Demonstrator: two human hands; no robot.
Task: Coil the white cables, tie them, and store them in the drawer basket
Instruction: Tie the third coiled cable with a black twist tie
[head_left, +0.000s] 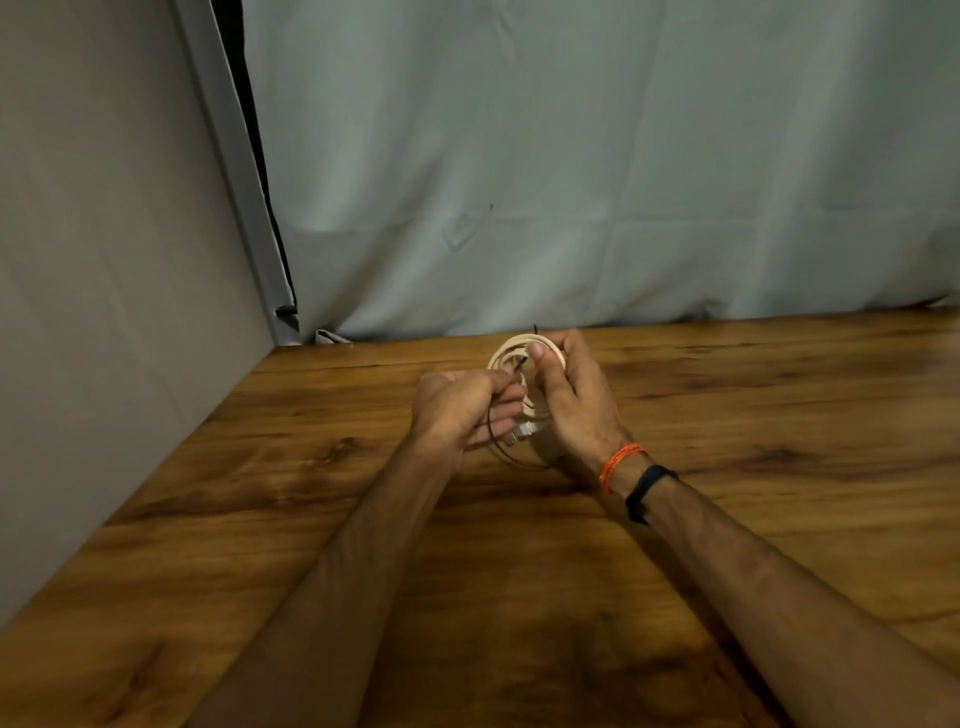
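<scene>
so, coil: white cable (524, 349) wound in a ring, held on edge above the wooden table (779, 415), plug end hanging toward the person.
left hand (462, 410): fingers curled, pinching a thin black tie (493, 441).
right hand (571, 400): gripped the coil's right side, thumb up.

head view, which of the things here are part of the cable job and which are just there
Part of the job:
- coiled white cable, held up by the right hand
- thin black tie, pinched in the left hand

Just there:
- wooden table
- pale curtain behind it
- orange thread band and black band on the right wrist
</scene>
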